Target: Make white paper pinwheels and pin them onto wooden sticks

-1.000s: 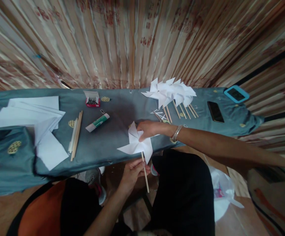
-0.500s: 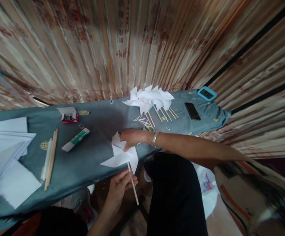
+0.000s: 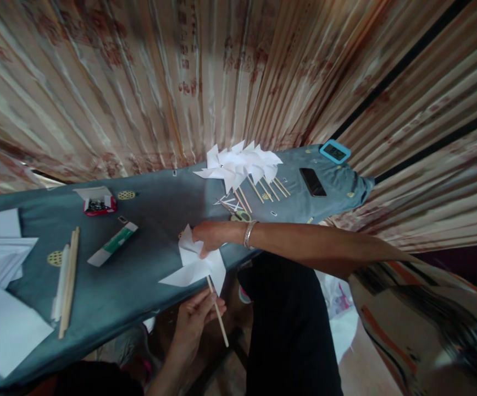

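A white paper pinwheel (image 3: 195, 268) lies at the table's front edge, its wooden stick (image 3: 223, 330) pointing down past the edge. My left hand (image 3: 195, 313) is closed round the stick just below the paper, thumb and fingers pinching it. From the right, my right hand (image 3: 212, 236), with a silver bracelet at the wrist, grips the pinwheel's paper near its upper blade; its fingertips are partly hidden by the paper. Behind it lie several finished-looking pinwheels (image 3: 242, 165) on sticks. Scissors (image 3: 240, 215) and white paper strips (image 3: 228, 203) rest close to my right wrist.
On the left are white paper sheets (image 3: 5, 330), wooden sticks (image 3: 70, 280), a green-and-white box (image 3: 112, 245) and an open red box (image 3: 100, 206) of small dark metal pieces. A phone (image 3: 312, 182) and a blue-framed timer (image 3: 335, 151) lie right. Curtains (image 3: 160, 82) hang behind.
The whole scene has shifted a little to the left as the head turned. Both hands keep their hold on the pinwheel, with little visible movement of their own.
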The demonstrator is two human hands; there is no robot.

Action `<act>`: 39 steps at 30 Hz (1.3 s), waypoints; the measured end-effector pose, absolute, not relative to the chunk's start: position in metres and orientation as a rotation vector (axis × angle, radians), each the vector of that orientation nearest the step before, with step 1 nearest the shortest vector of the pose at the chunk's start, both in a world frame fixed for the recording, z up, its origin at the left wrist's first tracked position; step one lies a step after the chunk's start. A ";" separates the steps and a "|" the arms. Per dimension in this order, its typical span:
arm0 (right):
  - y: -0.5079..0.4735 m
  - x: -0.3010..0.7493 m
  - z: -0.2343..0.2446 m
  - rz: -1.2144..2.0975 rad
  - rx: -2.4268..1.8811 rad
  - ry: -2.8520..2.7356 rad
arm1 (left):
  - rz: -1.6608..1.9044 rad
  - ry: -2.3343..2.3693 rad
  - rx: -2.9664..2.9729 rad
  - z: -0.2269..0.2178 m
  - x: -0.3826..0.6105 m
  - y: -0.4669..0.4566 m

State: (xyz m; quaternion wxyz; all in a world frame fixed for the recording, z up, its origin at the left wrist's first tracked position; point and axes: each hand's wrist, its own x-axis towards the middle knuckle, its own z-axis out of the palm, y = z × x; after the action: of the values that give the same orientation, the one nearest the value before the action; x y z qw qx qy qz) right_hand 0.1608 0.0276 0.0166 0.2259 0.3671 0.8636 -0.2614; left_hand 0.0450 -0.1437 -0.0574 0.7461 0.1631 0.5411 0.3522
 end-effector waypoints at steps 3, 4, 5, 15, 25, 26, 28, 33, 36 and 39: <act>0.026 0.160 0.020 -0.729 1.017 2.372 | 0.771 1.180 0.366 -0.058 0.046 -0.144; 0.026 0.160 0.021 -0.734 1.018 2.367 | 0.776 1.177 0.366 -0.059 0.046 -0.144; 0.026 0.159 0.022 -0.739 1.022 2.362 | 0.780 1.176 0.363 -0.059 0.047 -0.145; 0.030 0.156 0.015 -0.713 1.000 2.320 | 0.796 1.150 0.360 -0.063 0.048 -0.147; 0.030 0.160 0.007 -0.710 0.992 2.354 | 0.797 1.121 0.365 -0.064 0.048 -0.149; 0.029 0.161 0.008 -0.711 0.995 2.359 | 0.799 1.119 0.367 -0.064 0.048 -0.149; 0.028 0.163 0.011 -0.717 0.997 2.362 | 0.798 1.118 0.366 -0.063 0.047 -0.149; 0.027 0.161 0.018 -0.710 0.994 2.344 | 0.800 1.111 0.340 -0.061 0.046 -0.148; 0.028 0.157 0.020 -0.686 0.976 2.339 | 0.793 1.111 0.345 -0.060 0.045 -0.148; 0.030 0.153 0.020 -0.672 0.950 2.332 | 0.787 1.118 0.360 -0.058 0.045 -0.147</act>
State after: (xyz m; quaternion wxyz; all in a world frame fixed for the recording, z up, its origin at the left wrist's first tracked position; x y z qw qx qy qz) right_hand 0.1533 0.0301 0.0205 0.2644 0.3515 0.8629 -0.2488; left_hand 0.0451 -0.1474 -0.0580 0.7604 0.1656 0.5134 0.3617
